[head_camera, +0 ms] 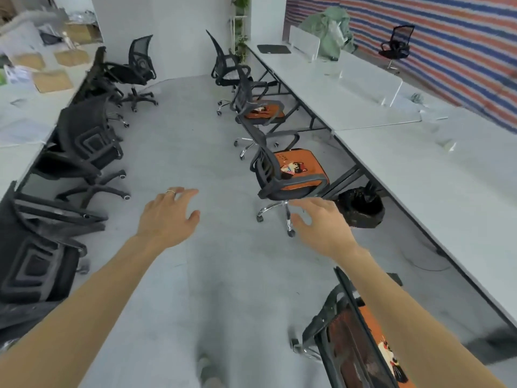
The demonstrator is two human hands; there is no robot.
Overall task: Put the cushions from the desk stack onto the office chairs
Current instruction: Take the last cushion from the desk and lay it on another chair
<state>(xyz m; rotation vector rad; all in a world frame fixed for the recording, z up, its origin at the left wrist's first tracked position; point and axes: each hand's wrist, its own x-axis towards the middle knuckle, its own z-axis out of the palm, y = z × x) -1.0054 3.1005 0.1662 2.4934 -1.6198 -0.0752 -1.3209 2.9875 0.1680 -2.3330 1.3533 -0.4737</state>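
Both my hands reach out over the grey floor and hold nothing. My left hand [167, 217] has relaxed, spread fingers and a ring on one finger. My right hand [321, 224] is open too, hovering just in front of a black office chair [268, 169] whose seat carries an orange cat-print cushion [300, 169]. Further along the right row, a second chair holds another orange cushion [264, 110]. A third orange cushion [383, 351] lies on the chair at the bottom right, under my right forearm. No stack of cushions is in view.
Long white desks run along the right [419, 169] and the left [16, 113]. Several black chairs without cushions [84, 152] line the left desk. A black bin with a bag [361, 208] stands under the right desk. A wide aisle of floor runs between the rows.
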